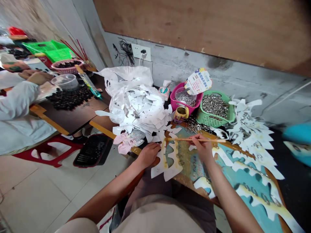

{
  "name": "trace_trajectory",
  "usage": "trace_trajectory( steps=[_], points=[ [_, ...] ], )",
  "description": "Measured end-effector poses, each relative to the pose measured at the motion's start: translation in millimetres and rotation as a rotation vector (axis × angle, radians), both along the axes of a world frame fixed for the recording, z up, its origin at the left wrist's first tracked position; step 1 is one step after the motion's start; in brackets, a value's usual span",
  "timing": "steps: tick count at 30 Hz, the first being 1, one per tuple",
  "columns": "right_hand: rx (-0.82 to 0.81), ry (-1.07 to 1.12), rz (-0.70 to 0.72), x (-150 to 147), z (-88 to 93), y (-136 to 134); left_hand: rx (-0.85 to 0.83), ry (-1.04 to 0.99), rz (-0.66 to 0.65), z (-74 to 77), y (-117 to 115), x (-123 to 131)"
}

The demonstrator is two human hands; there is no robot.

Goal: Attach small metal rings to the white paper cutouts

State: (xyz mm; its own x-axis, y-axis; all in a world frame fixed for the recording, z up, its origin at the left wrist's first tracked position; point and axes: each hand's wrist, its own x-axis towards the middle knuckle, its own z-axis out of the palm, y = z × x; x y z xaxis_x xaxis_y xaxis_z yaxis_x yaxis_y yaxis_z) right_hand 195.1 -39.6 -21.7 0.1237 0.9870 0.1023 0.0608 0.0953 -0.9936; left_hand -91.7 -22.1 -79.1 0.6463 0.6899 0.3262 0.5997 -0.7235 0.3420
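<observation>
My left hand (148,154) rests closed on a white zigzag-edged paper cutout (167,163) at the table's near edge, pinning it down. A thin wooden stick (194,139) lies level across the cutout, pinched in the fingers of my right hand (203,148). Yellow glue streaks show along the cutout's edge. A small yellow glue pot (181,113) stands just beyond the stick. Several metal rings (194,127) lie loose beside it.
A heap of white cutouts in a plastic bag (136,106) fills the left. A green basket of rings (215,110) and a pink basket (186,97) stand at the back. Glued strips (255,152) lie at right. Another person in white (19,106) works at the left table.
</observation>
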Motion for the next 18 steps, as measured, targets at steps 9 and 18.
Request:
trace_trajectory(
  steps=[9,18],
  points=[
    [-0.034,-0.01,0.042,-3.6,4.3,2.7,-0.021,0.001,0.006,3.5,-0.6,-0.2],
    [-0.053,0.007,0.103,-4.4,7.0,-1.1,-0.042,-0.063,0.012,-0.4,-2.1,-0.5]
  ],
)
